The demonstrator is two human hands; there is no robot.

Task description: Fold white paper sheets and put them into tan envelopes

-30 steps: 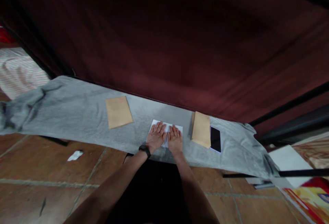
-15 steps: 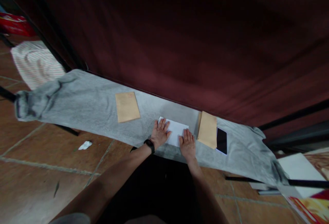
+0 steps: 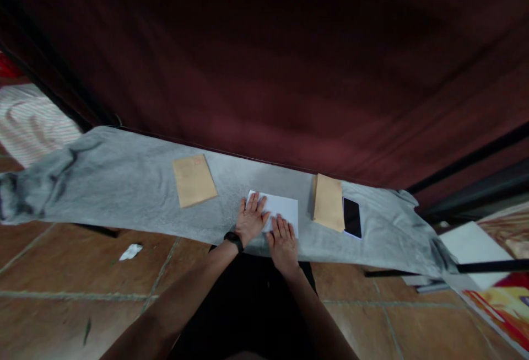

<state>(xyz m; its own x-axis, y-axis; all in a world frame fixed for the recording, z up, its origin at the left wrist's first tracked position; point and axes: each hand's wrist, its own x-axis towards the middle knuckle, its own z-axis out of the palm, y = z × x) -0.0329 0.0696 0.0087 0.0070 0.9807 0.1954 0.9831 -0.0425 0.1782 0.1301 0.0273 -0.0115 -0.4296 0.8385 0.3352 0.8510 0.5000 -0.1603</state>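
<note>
A white sheet of paper (image 3: 285,208), seemingly folded, lies on the grey cloth (image 3: 136,178) in front of me. Flat on its left part rests my left hand (image 3: 250,221), fingers spread, with a black band on the wrist. My right hand (image 3: 283,243) presses on the near edge of the paper, its fingers stretched out close to my left thumb. To the left lies a brown envelope (image 3: 195,180). A thicker stack of brown envelopes (image 3: 329,203) sits to the right, with a dark-screened phone (image 3: 352,218) beside it.
A dark red curtain (image 3: 264,101) hangs behind the cloth-covered surface. Striped fabric (image 3: 37,123) is at the far left. On the tiled floor (image 3: 198,255) lies a crumpled white scrap (image 3: 131,252). A white board (image 3: 475,252) and black bars (image 3: 491,266) stand at the right.
My right hand has slid left along the near edge of the paper, closer to my left hand. The left hand stays on the paper's left part. The camera view has shifted slightly.
</note>
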